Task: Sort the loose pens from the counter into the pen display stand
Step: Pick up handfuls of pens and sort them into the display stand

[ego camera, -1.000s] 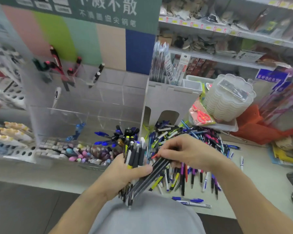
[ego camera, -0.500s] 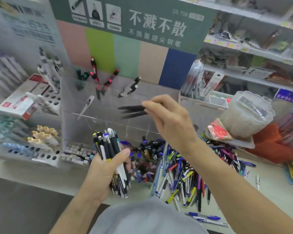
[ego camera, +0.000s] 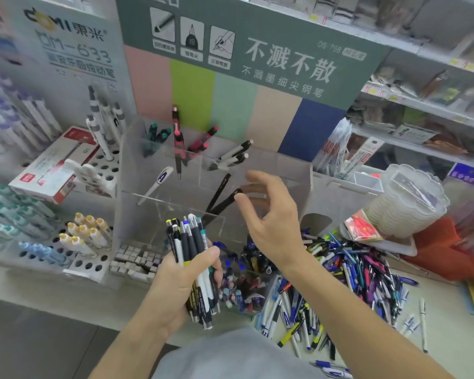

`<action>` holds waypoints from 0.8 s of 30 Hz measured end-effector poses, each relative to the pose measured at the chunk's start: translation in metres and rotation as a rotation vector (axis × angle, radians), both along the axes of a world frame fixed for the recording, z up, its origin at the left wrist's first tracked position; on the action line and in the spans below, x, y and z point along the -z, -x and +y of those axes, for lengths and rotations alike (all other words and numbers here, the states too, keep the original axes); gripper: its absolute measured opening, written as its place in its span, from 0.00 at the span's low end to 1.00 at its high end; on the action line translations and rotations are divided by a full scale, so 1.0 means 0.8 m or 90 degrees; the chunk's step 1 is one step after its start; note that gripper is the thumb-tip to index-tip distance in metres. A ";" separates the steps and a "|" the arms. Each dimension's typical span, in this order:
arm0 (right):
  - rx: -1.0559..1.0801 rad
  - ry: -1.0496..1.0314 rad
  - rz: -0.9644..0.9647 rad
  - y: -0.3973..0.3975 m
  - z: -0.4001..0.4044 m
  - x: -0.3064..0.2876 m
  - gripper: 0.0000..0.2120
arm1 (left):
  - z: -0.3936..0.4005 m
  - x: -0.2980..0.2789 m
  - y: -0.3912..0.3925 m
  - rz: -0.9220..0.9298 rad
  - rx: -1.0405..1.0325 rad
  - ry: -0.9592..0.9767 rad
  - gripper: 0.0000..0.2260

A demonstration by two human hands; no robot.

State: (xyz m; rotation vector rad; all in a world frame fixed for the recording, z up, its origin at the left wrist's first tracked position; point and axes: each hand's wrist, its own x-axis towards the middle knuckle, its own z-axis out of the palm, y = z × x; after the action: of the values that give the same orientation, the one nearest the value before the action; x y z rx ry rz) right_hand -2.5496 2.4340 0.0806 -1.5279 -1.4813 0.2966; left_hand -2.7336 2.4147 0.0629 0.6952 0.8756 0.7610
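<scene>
My left hand [ego camera: 186, 280] grips a bundle of pens [ego camera: 193, 266], upright, below the clear acrylic pen display stand [ego camera: 137, 192]. My right hand [ego camera: 268, 214] hovers in front of the stand with fingers spread and holds nothing. Just left of its fingertips, two black pens [ego camera: 220, 199] lean inside a middle compartment. Other compartments hold red pens [ego camera: 179, 143], teal pens [ego camera: 156, 135], white-and-black pens [ego camera: 234, 155] and one white pen [ego camera: 156, 184]. A heap of loose pens [ego camera: 350, 280] covers the counter to the right.
A white holed rack [ego camera: 93, 266] with yellow-capped pens and a red-and-white box [ego camera: 52, 170] stand to the left. Small erasers [ego camera: 137, 261] lie in front of the stand. A stack of clear plastic trays [ego camera: 405, 203] and an orange bag [ego camera: 443, 250] sit at the right.
My right hand carried black pens up from the bundle to the stand and has let them go into a compartment. It now hangs empty with fingers spread. The left hand has kept its bundle.
</scene>
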 end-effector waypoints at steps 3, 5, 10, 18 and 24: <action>0.066 -0.046 0.044 0.006 -0.037 0.007 0.09 | 0.001 -0.002 -0.003 -0.003 0.060 0.028 0.07; 0.044 0.049 0.130 0.004 -0.061 0.003 0.06 | -0.002 -0.004 -0.006 -0.006 0.119 0.040 0.10; -0.118 0.365 0.381 -0.007 -0.100 -0.005 0.20 | -0.015 -0.005 -0.026 -0.099 0.233 0.059 0.15; -0.066 0.384 0.439 -0.040 -0.120 -0.010 0.09 | -0.034 0.002 -0.047 -0.137 0.313 0.115 0.14; -0.092 0.462 0.331 -0.057 -0.137 -0.017 0.15 | -0.051 0.006 -0.070 -0.007 0.287 0.077 0.14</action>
State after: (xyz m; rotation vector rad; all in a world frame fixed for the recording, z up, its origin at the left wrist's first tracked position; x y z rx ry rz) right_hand -2.5036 2.3241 0.0946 -1.6981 -1.1029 1.3251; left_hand -2.6774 2.3737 0.0579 0.7448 0.7130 0.3064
